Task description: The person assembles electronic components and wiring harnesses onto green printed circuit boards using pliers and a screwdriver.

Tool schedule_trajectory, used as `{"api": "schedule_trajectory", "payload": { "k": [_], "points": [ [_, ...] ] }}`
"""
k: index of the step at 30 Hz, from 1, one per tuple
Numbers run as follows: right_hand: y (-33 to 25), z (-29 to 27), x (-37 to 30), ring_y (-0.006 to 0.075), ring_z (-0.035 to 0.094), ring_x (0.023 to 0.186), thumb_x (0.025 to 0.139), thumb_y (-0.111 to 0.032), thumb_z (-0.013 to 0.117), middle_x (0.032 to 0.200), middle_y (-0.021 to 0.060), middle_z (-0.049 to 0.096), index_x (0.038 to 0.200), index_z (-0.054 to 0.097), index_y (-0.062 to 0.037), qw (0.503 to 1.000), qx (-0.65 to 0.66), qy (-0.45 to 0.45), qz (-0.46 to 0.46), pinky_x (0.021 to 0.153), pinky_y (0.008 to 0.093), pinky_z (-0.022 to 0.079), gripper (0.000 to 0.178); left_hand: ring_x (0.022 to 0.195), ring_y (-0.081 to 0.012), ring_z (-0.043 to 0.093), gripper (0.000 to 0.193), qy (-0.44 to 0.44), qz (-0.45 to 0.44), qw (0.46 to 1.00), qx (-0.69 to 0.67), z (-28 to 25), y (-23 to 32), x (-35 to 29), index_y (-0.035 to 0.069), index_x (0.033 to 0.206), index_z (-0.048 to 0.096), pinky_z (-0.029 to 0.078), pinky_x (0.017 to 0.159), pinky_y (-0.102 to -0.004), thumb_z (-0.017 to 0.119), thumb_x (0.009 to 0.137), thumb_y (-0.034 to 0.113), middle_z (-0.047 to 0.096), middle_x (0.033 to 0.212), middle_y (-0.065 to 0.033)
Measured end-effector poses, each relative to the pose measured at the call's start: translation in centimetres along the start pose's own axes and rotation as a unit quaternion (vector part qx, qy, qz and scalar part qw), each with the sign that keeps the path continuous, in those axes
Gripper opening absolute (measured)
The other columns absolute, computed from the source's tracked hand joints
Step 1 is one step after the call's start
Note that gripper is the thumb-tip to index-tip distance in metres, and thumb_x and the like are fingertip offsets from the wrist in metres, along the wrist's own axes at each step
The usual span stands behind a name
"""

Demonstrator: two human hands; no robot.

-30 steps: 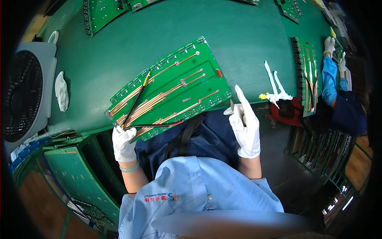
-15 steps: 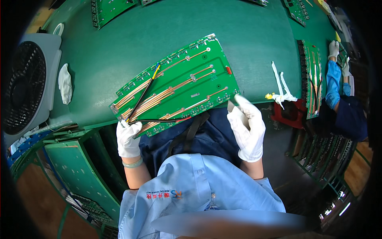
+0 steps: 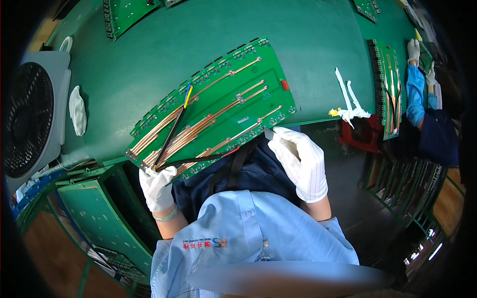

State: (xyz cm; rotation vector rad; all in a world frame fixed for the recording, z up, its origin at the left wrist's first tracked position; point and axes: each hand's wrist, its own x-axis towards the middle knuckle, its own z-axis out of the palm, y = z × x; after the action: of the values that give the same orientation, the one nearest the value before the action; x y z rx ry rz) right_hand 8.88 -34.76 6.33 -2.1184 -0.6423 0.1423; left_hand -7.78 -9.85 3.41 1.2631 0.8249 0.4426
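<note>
A large green circuit board lies tilted over the near edge of the table, its left end lower. Copper-coloured strips run along it, and black wires with yellow, blue and red ends lie across its left part. My left hand, in a white glove, grips the board's lower left corner, the fingertips partly hidden. In my gloved right hand a small flat grey blade is pinched between thumb and fingers. Its tip is at the board's near edge; whether it touches, I cannot tell.
The green table bears a white cloth at left and crumpled white strips at right. A grey fan stands far left. Another board lies right, near a co-worker's gloved hands. Green racks flank me.
My right hand has moved left with the blade, from the board's right corner to along its near edge. The board and my left hand have shifted slightly left in the picture.
</note>
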Motion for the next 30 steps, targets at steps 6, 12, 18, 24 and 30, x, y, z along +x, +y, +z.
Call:
{"api": "schedule_trajectory", "payload": {
  "k": [6, 12, 18, 24, 30],
  "points": [
    [0.3, 0.0, -0.5, 0.0250, 0.065, 0.071, 0.074, -0.011, 0.073, 0.090, 0.0124, 0.067, 0.089, 0.060, -0.0028, 1.000, -0.006, 0.017, -0.007, 0.061, 0.0305, 0.051, 0.021, 0.089, -0.0201, 0.058, 0.031, 0.020, 0.086, 0.989, 0.117, -1.0, -0.5, -1.3, -0.006, 0.108, 0.054, 0.045, 0.083, -0.0307, 0.054, 0.078, 0.002, 0.060, 0.103, -0.0114],
    [0.7, -0.3, -0.6, 0.0252, 0.065, 0.070, 0.076, -0.013, 0.072, 0.088, 0.0116, 0.066, 0.090, 0.060, -0.0030, 1.000, 0.000, 0.011, -0.004, 0.060, 0.0311, 0.051, 0.021, 0.094, -0.0175, 0.059, 0.052, 0.022, 0.053, 0.997, 0.057, -1.3, 0.0, -1.5, -0.006, 0.120, 0.042, 0.049, 0.082, -0.0286, 0.063, 0.072, -0.009, 0.059, 0.109, -0.0113],
    [0.7, -0.1, -0.7, 0.0253, 0.065, 0.070, 0.076, -0.014, 0.072, 0.085, 0.0111, 0.065, 0.094, 0.060, -0.0022, 1.000, 0.007, 0.011, -0.002, 0.061, 0.0312, 0.051, 0.025, 0.095, -0.0171, 0.059, 0.058, -0.001, 0.115, 0.982, 0.152, -1.4, 0.0, -1.5, -0.005, 0.119, 0.043, 0.047, 0.086, -0.0281, 0.076, 0.072, 0.005, 0.059, 0.110, -0.0099],
    [1.0, 0.1, -0.9, 0.0248, 0.065, 0.070, 0.075, -0.014, 0.073, 0.085, 0.0116, 0.065, 0.097, 0.060, -0.0019, 1.000, 0.010, 0.020, -0.011, 0.061, 0.0309, 0.051, 0.028, 0.092, -0.0174, 0.059, 0.047, 0.035, 0.121, 0.975, 0.185, -0.5, 0.3, -1.8, -0.005, 0.113, 0.048, 0.046, 0.085, -0.0284, 0.068, 0.073, 0.009, 0.062, 0.105, -0.0092],
    [1.1, 0.0, -1.0, 0.0245, 0.065, 0.071, 0.075, -0.014, 0.073, 0.084, 0.0118, 0.065, 0.098, 0.061, -0.0018, 1.000, 0.006, 0.026, -0.008, 0.061, 0.0308, 0.051, 0.029, 0.090, -0.0182, 0.061, 0.045, 0.028, 0.161, 0.955, 0.246, -1.2, 0.0, -1.8, -0.006, 0.110, 0.051, 0.047, 0.083, -0.0290, 0.068, 0.073, 0.013, 0.062, 0.104, -0.0097]
  ]
}}
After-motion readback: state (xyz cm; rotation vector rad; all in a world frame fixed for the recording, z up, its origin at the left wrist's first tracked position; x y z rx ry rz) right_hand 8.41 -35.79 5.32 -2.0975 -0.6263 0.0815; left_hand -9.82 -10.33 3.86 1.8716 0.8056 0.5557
